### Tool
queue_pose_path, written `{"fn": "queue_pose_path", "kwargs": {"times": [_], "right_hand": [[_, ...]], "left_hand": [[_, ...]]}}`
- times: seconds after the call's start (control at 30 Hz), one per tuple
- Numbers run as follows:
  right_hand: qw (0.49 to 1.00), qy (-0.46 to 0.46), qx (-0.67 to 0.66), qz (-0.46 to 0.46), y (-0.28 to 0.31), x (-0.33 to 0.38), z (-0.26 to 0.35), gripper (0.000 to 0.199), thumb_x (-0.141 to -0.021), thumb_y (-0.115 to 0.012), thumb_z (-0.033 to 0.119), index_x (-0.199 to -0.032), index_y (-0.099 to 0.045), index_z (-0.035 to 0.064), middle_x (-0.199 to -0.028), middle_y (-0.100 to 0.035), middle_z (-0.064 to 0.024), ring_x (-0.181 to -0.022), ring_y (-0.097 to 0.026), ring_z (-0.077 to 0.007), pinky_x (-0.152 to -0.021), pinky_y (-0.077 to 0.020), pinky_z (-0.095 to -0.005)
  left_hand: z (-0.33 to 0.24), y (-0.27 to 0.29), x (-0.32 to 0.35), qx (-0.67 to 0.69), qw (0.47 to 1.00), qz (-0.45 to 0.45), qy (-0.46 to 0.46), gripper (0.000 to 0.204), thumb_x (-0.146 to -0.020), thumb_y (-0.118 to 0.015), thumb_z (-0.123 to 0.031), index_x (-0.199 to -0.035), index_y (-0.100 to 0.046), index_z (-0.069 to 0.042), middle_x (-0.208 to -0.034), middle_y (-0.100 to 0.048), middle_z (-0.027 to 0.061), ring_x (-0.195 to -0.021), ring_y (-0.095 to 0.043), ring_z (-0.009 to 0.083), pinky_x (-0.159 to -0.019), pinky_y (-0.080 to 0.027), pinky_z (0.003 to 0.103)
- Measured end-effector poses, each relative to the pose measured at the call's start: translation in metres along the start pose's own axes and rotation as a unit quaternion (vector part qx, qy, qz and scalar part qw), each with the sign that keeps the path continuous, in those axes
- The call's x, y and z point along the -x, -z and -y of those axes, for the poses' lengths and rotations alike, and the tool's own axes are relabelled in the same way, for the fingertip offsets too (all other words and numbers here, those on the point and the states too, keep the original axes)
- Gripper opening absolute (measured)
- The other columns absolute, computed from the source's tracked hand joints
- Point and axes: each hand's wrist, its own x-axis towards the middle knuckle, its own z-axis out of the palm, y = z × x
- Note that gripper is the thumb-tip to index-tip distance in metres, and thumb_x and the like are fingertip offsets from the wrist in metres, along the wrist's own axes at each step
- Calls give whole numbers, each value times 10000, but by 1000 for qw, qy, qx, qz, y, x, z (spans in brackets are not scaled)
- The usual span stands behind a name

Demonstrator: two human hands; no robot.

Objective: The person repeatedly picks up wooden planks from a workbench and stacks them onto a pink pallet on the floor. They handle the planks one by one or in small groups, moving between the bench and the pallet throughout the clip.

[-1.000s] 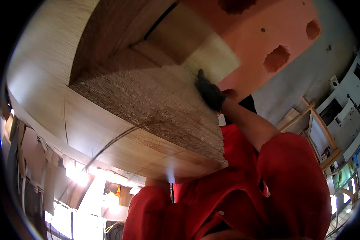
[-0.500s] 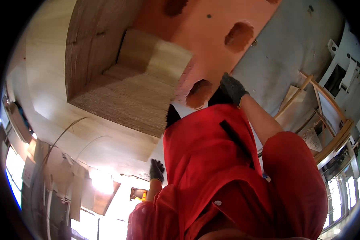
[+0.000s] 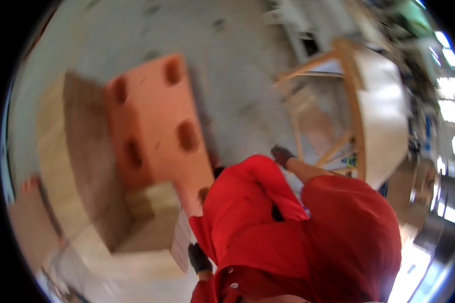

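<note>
My left hand (image 3: 199, 259), in a dark work glove, hangs low at my side near the corner of a wooden box-like piece (image 3: 88, 151). Its fingers look loosely extended, with nothing visible in them. On my other side, my right hand (image 3: 282, 155), also gloved, is held away from my red work clothes. Its fingers are somewhat blurred but appear loosely stretched and hold nothing I can see. An orange slab (image 3: 156, 118) with several oval recesses lies ahead of me, against the wooden piece. Neither hand visibly touches either one.
To the right stands a timber frame (image 3: 356, 116) with a pale panel (image 3: 381, 111) on its side. A brown board (image 3: 33, 227) is at the far left. Grey floor (image 3: 237, 65) stretches ahead, and light machine-like parts (image 3: 308, 25) stand at the far right.
My view has swung right and now takes in more floor and the timber frame. The orange slab and wooden piece sit farther left. My right hand has dropped away from beside the slab.
</note>
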Motion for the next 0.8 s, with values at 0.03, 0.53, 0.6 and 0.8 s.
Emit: {"fn": "queue_pose_path", "kwargs": {"times": [0.03, 0.53, 0.6, 0.8], "right_hand": [[982, 27, 100, -158, -71, 14, -32, 459, -885, -504, 247, -1272, -456, 5, -1304, -528, -179, -1188, -530, -313, -1003, -407, -446], [689, -107, -406, -591, 72, 240, -114, 529, -944, -528, 246, -1428, -371, 100, -1096, -622, -226, -1046, -582, -379, -904, -458, -409], [650, -100, -419, -626, 95, 252, -149, 530, -945, -532, 227, -1434, -367, 110, -1084, -628, -218, -1027, -591, -364, -898, -461, -405], [558, -132, -534, -621, 108, 254, -260, 549, -960, -504, 310, -1453, -342, 128, -1118, -624, -202, -1035, -606, -325, -921, -449, -386]], "left_hand": [[-13, -2, -5, -3, 997, 72, -9, 188, -958, -473, -363, -921, -468, -179, -810, -517, -2, -697, -488, 144, -605, -388, 293], [-35, -165, -21, -249, 967, 60, 17, 207, -938, -500, -362, -916, -483, -156, -816, -510, 8, -678, -469, 138, -584, -377, 301], [-57, -208, -18, -291, 955, 61, 12, 214, -938, -505, -356, -945, -495, -143, -855, -526, 19, -713, -486, 144, -609, -393, 304], [-82, -320, 0, -379, 918, 119, -22, 258, -936, -522, -340, -1034, -533, -101, -974, -576, 53, -819, -537, 163, -684, -442, 311]]}}
